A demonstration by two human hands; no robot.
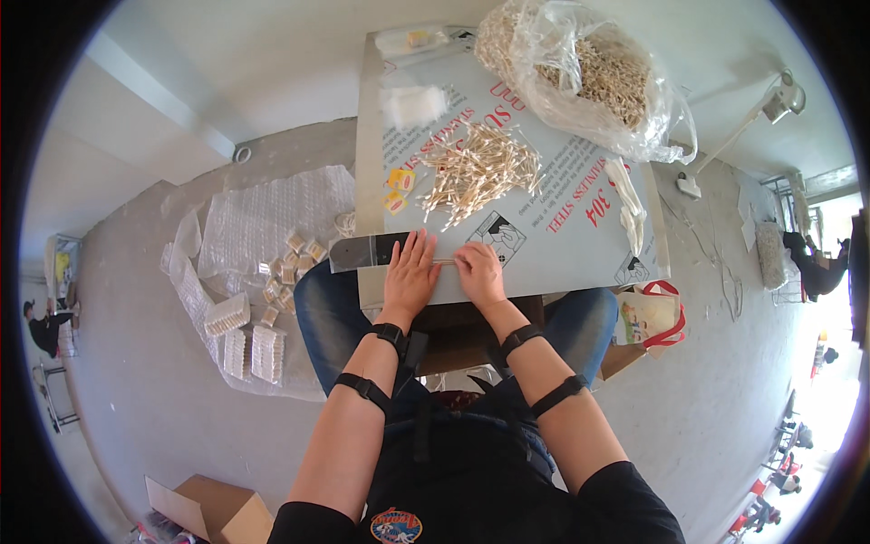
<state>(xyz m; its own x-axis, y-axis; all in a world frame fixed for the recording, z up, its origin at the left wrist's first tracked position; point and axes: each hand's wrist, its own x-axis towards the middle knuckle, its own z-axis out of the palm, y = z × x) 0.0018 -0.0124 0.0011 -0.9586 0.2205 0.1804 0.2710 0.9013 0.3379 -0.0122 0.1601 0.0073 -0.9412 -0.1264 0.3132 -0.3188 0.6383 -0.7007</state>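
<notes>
My left hand (412, 275) lies flat at the table's near edge, fingers stretched out. Beneath its fingertips is a flat black strip (367, 252) with a clear plastic end. My right hand (480, 275) is beside it, fingers curled and closed at the end of thin pale sticks (442, 261), which look like cotton swabs and run between the two hands. How many there are is hidden. Beyond the hands, a loose heap of cotton swabs (480, 172) covers the middle of the table (562, 258). Small yellow labels (397, 189) lie left of the heap.
A large clear bag of cotton swabs (603, 77) stands at the far right. Clear plastic bags (415, 106) lie far left; a white glove-like bundle (630, 204) lies right. On the floor, bubble wrap (263, 208) carries packed swab bundles (267, 354). A tote bag (645, 319) stands right.
</notes>
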